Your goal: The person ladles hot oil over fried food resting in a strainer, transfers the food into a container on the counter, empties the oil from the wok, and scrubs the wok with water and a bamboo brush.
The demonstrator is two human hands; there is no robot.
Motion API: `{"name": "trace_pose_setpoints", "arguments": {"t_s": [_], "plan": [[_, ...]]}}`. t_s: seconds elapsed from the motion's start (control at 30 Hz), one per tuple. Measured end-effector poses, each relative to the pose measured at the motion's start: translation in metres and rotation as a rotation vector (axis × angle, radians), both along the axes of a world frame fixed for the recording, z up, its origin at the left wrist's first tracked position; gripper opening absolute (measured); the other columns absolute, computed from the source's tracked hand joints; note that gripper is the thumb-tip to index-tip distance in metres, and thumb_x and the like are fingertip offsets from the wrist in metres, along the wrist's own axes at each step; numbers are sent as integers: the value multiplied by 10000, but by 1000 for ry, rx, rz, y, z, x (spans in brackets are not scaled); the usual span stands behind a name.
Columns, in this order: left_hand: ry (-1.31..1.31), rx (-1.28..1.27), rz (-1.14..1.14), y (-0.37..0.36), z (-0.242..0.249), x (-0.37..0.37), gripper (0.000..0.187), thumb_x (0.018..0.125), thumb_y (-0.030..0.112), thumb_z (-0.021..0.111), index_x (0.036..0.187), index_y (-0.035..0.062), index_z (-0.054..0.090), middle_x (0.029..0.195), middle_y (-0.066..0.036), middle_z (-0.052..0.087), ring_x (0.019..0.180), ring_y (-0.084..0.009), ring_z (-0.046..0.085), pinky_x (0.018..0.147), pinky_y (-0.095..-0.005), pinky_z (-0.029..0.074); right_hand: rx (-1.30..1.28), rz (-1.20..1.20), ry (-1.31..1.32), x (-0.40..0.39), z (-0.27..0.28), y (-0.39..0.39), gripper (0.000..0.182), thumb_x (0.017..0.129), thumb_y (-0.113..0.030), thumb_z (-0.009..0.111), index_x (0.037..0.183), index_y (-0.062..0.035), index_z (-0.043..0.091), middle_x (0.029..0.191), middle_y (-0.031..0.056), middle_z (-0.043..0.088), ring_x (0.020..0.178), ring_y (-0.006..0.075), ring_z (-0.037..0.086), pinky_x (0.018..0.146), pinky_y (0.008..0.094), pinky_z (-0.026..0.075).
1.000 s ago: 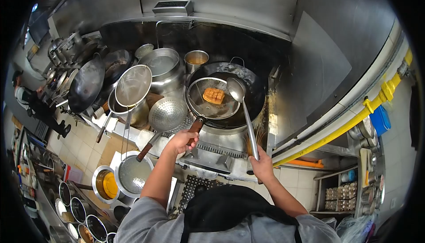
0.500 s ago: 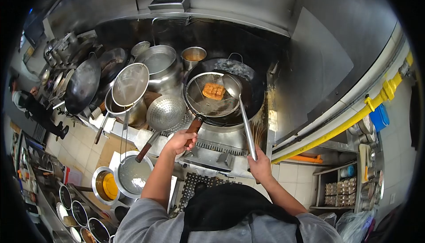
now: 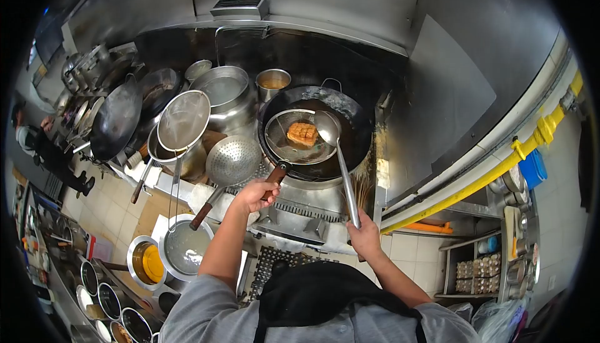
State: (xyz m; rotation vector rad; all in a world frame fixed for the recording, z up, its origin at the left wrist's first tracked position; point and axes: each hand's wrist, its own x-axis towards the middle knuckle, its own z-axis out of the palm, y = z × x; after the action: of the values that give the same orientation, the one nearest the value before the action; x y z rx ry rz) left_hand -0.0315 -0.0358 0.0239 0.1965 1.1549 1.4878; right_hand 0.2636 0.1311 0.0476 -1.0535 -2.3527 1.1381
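Note:
My left hand (image 3: 255,195) is closed round the brown handle of a wire-mesh strainer (image 3: 307,154). The strainer sits low inside a large black wok (image 3: 358,140) with dark liquid in it. On the mesh lies a golden-brown block of food (image 3: 302,134) with a scored top. My right hand (image 3: 364,235) grips the long handle of a metal ladle (image 3: 327,128). The ladle's bowl is just right of the food, over the strainer's right rim.
A perforated skimmer (image 3: 234,160) and a round fine sieve (image 3: 184,120) rest left of the wok, near a big metal pot (image 3: 220,85). Behind stands a small pot (image 3: 273,80) of brownish liquid. A yellow pipe (image 3: 475,185) runs along the right. Another person (image 3: 47,149) stands far left.
The strainer with the food has sunk lower into the wok, and liquid now shows around its mesh. The ladle has stayed close beside the food.

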Motion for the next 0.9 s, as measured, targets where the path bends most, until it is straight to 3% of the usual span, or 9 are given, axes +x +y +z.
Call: {"name": "trace_pose_setpoints", "arguments": {"t_s": [0.17, 0.23, 0.3, 0.43, 0.5, 0.53, 0.6, 0.9], "plan": [[-39, 14, -6, 0, 0, -4, 76, 877, 103, 544, 850, 38, 517, 675, -15, 540, 497, -88, 482, 398, -209, 360, -4, -19, -7, 1, -11, 3, 511, 802, -176, 629, 1264, -3, 496, 1029, 260, 619, 978, 387, 608, 849, 393, 477], [-16, -4, 0, 1, 1, -3, 131, 903, 120, 526, 928, -8, 513, 679, -1, 515, 485, -61, 442, 376, -181, 324, -13, -22, 16, 0, -14, 4, 512, 802, -180, 631, 1265, -6, 497, 1022, 260, 621, 972, 385, 611, 845, 393, 478], [-21, -18, 0, 2, 3, -3, 134, 904, 122, 524, 930, -9, 513, 677, -1, 516, 485, -60, 443, 377, -180, 324, 29, -34, 81, -2, -21, 7, 476, 795, -89, 633, 1252, -21, 518, 825, 97, 627, 655, 147, 539, 649, 285, 475], [-48, -30, 3, 4, -1, -4, 141, 907, 130, 517, 939, -7, 513, 673, -2, 520, 486, -58, 446, 378, -181, 330, -23, -39, 193, -4, -26, 11, 468, 800, -39, 620, 1256, -16, 514, 807, 55, 610, 650, 116, 521, 622, 267, 459], [-48, -23, -15, 3, -2, -5, 123, 899, 126, 518, 925, 6, 521, 679, -2, 526, 499, -67, 456, 392, -193, 347, -175, -40, 184, -3, -21, 11, 452, 808, -12, 610, 1251, -21, 519, 771, 16, 569, 651, 79, 495, 593, 238, 432], [-54, -13, -30, 3, -1, -6, 106, 891, 122, 519, 912, 19, 530, 684, -2, 532, 512, -75, 465, 406, -205, 365, -179, -48, 189, -3, -21, 12, 452, 808, -12, 610, 1251, -21, 519, 771, 16, 569, 651, 79, 495, 593, 238, 432], [-41, -23, -23, 4, 0, -4, 124, 896, 128, 522, 927, 9, 525, 679, 1, 528, 499, -67, 457, 397, -196, 354, -191, -68, 206, -2, -22, 12, 360, 797, -84, 648, 1140, -12, 565, 754, 108, 614, 650, 148, 542, 635, 294, 465], [17, -63, -4, 5, 1, -1, 138, 890, 135, 539, 944, 8, 531, 684, 10, 524, 491, -58, 448, 391, -183, 347, -239, -91, 184, 3, -26, 12, 287, 803, -98, 644, 1065, -1, 577, 674, 87, 576, 570, 136, 494, 561, 298, 443]]}}
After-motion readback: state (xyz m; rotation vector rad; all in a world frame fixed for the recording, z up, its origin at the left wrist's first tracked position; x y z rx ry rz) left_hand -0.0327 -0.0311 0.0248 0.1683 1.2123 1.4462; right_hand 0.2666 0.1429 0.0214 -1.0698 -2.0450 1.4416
